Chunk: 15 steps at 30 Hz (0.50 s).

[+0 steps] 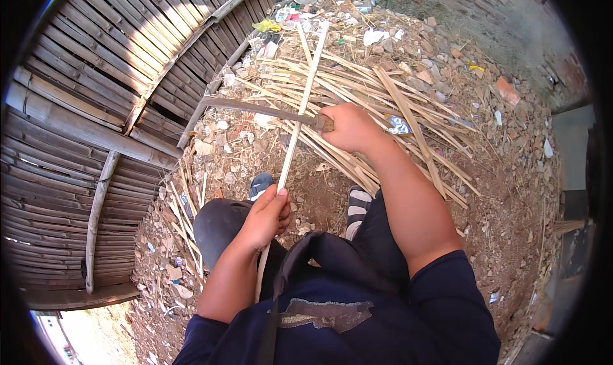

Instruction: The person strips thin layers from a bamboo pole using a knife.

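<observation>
My left hand [269, 217] is closed around a long pale bamboo strip [295, 138], which slants up and away from my lap. In my right hand [350, 127] is the short handle of a sickle-like knife [258, 109]. Its long, slightly curved dark blade points left and crosses the strip around the middle; whether it cuts into the strip or only rests against it, I cannot tell. Beyond my right hand, a loose pile of split bamboo strips [357, 84] lies on the ground.
A bamboo slat wall [83, 135] rises on the left, with a leaning pole [101, 221]. Rubble and litter [383, 36] cover the ground up to a brick wall [472, 14] at the back. More thin strips [185, 221] lie beside my left knee. My sandalled feet [358, 208] are close below.
</observation>
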### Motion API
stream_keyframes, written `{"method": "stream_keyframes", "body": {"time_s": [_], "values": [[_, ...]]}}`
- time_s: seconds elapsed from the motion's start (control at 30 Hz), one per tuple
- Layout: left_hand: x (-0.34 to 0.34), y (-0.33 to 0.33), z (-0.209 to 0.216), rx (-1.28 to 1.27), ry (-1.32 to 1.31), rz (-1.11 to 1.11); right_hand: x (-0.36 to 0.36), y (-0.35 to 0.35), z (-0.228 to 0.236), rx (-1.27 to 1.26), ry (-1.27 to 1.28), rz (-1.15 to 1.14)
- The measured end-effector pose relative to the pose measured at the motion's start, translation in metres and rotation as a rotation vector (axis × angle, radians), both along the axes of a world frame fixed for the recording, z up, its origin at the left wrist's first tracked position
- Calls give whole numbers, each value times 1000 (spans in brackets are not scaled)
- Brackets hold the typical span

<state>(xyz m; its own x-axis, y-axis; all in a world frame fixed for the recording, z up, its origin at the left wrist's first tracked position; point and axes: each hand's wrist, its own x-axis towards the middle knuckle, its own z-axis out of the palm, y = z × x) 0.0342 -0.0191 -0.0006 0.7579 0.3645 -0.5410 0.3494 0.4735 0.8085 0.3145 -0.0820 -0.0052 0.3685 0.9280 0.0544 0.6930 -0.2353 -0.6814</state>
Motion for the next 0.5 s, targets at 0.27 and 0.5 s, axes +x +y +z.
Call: {"method": "stream_keyframes", "body": {"time_s": [0.27, 0.5], "values": [[-5, -13, 2, -74, -62, -24, 45, 4, -24, 214, 188, -384], [-5, -5, 2, -46, -64, -38, 22, -21, 22, 179, -51, -137]]}}
